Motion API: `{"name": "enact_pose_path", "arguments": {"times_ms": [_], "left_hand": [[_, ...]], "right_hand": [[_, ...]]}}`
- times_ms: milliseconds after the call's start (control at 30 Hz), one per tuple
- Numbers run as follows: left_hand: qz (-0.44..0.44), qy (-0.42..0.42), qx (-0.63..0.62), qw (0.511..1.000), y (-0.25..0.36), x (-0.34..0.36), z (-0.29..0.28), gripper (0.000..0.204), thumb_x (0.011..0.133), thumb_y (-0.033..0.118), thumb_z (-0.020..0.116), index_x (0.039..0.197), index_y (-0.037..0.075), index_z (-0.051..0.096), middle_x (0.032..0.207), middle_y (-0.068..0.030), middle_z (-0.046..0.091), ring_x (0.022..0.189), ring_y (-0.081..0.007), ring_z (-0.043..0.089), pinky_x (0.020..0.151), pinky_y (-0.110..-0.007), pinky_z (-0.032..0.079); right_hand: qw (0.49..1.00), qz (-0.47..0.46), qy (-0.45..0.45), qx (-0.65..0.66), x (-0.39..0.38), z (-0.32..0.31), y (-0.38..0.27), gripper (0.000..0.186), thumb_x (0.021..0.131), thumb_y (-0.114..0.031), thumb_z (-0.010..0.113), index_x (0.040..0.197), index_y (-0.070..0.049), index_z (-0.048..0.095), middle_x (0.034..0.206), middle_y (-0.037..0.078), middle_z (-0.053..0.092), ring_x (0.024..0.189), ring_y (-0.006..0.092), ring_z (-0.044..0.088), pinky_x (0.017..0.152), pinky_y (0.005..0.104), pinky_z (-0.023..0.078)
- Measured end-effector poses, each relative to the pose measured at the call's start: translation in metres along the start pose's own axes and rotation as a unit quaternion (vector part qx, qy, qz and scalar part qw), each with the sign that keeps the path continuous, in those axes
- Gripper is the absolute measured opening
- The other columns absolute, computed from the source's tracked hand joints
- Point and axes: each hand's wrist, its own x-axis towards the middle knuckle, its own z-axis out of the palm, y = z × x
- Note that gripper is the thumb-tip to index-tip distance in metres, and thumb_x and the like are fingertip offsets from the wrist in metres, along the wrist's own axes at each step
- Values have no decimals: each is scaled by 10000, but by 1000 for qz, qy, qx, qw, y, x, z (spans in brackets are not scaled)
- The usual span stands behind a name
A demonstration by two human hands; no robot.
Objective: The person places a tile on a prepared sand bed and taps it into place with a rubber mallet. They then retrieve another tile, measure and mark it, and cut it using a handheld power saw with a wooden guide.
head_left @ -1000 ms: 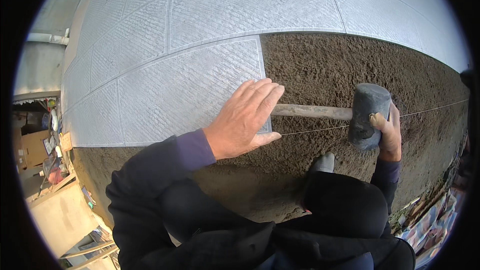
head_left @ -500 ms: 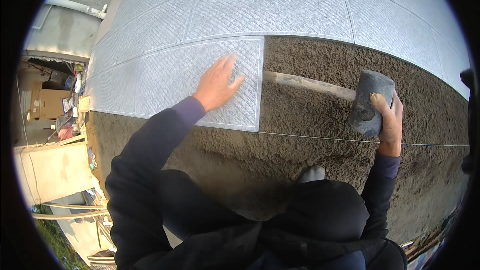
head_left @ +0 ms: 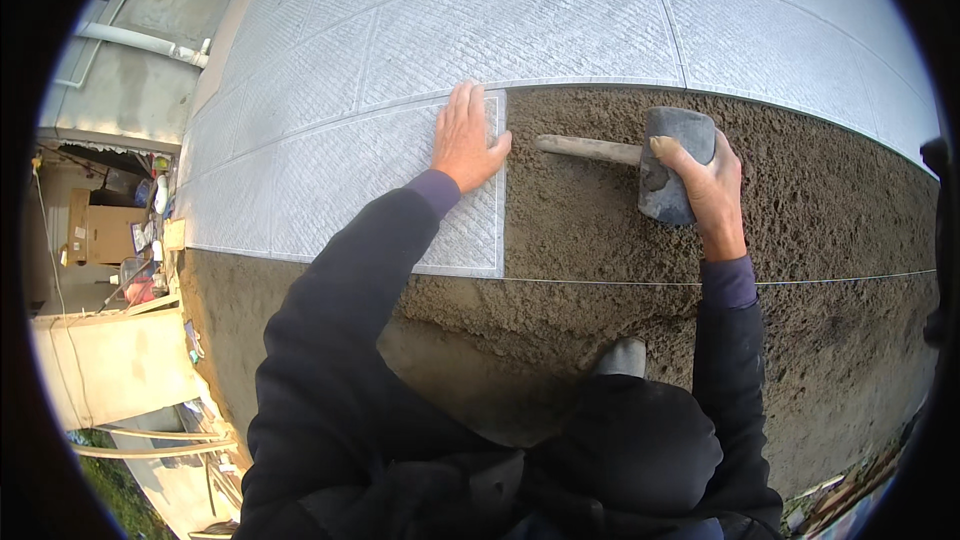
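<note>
My left hand (head_left: pixel 468 140) lies with its fingers stretched out on a grey ribbed paving slab (head_left: pixel 380 180), near the slab's right end and its far seam. In my right hand (head_left: pixel 715 185) is a rubber mallet (head_left: pixel 672 195), gripped by its black head with the thumb over the near face. Its wooden handle (head_left: pixel 590 148) points left toward the slab's end. The mallet is over a bed of damp brown mortar (head_left: pixel 590 240) that borders the slab; whether it touches the bed I cannot tell.
A taut string line (head_left: pixel 830 281) runs along the near edge of the slab row. Beyond lie rows of laid slabs (head_left: pixel 520 25). The tip of a boot (head_left: pixel 625 355) shows on the near ground. Far left are a white pipe (head_left: pixel 140 38), cardboard boxes (head_left: pixel 112 233) and boards (head_left: pixel 115 365).
My right hand has brought the mallet left, closer to the slab, with its handle more foreshortened. My left hand has shifted right and away from me, up to the slab's far seam.
</note>
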Motion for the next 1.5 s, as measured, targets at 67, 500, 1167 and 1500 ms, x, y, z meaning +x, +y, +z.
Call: {"name": "enact_pose_path", "arguments": {"times_ms": [67, 500, 1167, 1500], "left_hand": [[9, -32, -17, 999, -11, -24, -23, 840, 955, 330, 666, 1567, -88, 271, 1641, -298, 268, 1563, -411, 226, 1272, -503, 218], [-129, -94, -191, 968, -49, -148, -115, 713, 1015, 351, 652, 1564, -17, 386, 1570, -245, 429, 1484, -336, 413, 1186, -455, 385], [-275, -47, -387, 879, -51, -186, -190, 536, 1032, 276, 631, 1459, -31, 528, 1451, -175, 586, 1308, -246, 596, 1049, -381, 491], [-312, -112, -461, 823, -66, -179, -142, 499, 1036, 292, 646, 1382, -62, 584, 1334, -152, 650, 1184, -227, 671, 965, -358, 546]], "right_hand": [[999, -10, -33, 27, 3, -5, 1, 764, 761, -446, 865, 1247, 88, 614, 1066, 179, 708, 916, 220, 706, 830, 341, 575], [992, 16, -76, 103, 18, 8, 23, 785, 768, -422, 899, 1259, 107, 591, 1102, 173, 695, 931, 203, 703, 809, 326, 592], [990, 123, -44, 59, 14, -11, -7, 762, 836, -385, 820, 1315, 135, 538, 1053, 232, 718, 843, 282, 759, 754, 379, 654], [994, 53, -61, 72, 5, -76, -3, 693, 844, -383, 825, 1277, 104, 589, 1097, 182, 703, 890, 207, 729, 790, 319, 606]]}}
